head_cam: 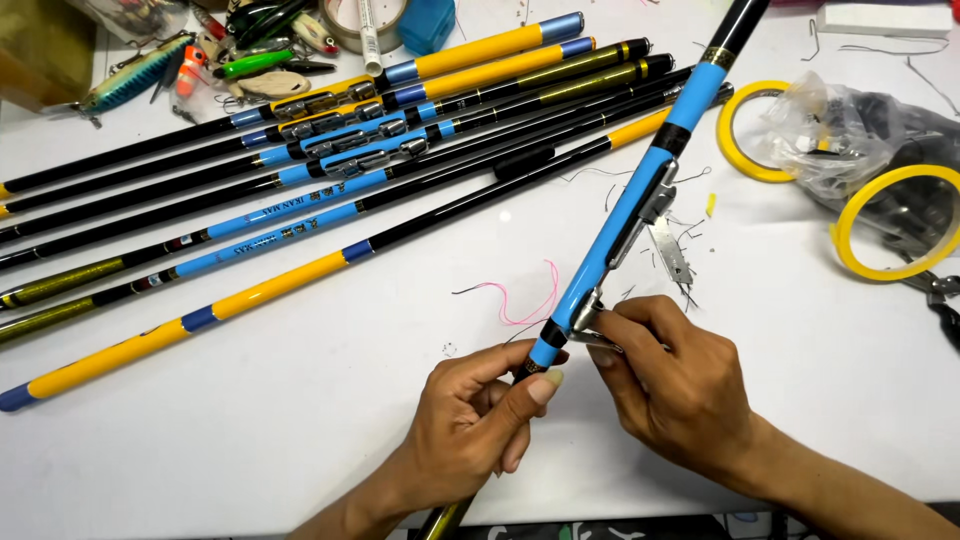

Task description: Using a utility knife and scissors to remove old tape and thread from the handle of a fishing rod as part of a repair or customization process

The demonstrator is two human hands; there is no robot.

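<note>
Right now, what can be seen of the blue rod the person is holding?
The blue rod looks glossy, with black bands and a black upper section running off the top edge. It slants from lower left to upper right above the white table. A metal reel seat sits along its side. The left hand grips its lower end; the right hand pinches a small metal part against it.

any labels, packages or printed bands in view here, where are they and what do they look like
Printed band: on a blue section of a rod lying left of centre; long, blue, with dark lettering.
Second printed band: on the next rod below it; same blue strip with dark lettering.
Clear plastic bag: upper right on the table; crumpled, see-through, dark parts inside.
White box: top right edge; flat, rectangular, plain.
</note>
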